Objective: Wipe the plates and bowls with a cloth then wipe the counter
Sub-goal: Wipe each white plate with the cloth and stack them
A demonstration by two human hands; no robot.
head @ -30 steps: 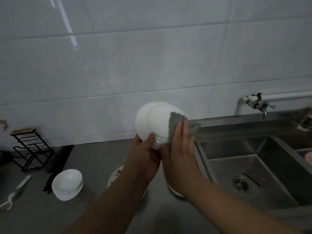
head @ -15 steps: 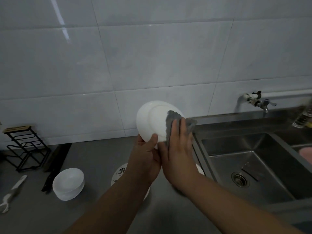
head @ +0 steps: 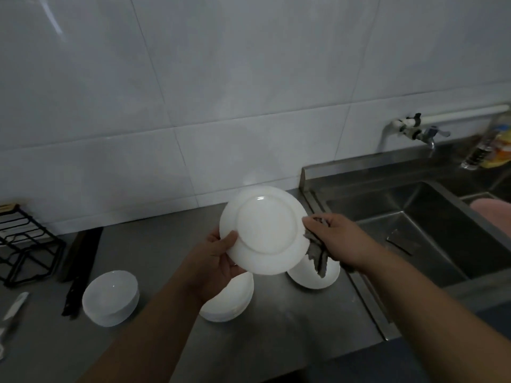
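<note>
Grey counter point(head: 290, 327) fills the bottom. Mid-frame, the left hand point(head: 213, 261) grips the plate point(head: 265, 230) by its rim. The right hand point(head: 340, 239) squeezes the soft cloth point(head: 318, 257). That plate looks slippery and breakable.

The right hand point(head: 337, 239) is no longer pressing the crumpled grey cloth point(head: 318, 258) flat against the round white ceramic plate point(head: 265, 230). It is now sitting off at the plate's 3 o'clock edge, gripping the cloth bunched, with its tail hanging towards 5 o'clock. The left hand point(head: 218, 261) is now holding the rim at 8 o'clock rather than 6 o'clock, and the plate is hanging lower, over the white dishes point(head: 229, 302) on the grey steel counter point(head: 290, 327).
</note>
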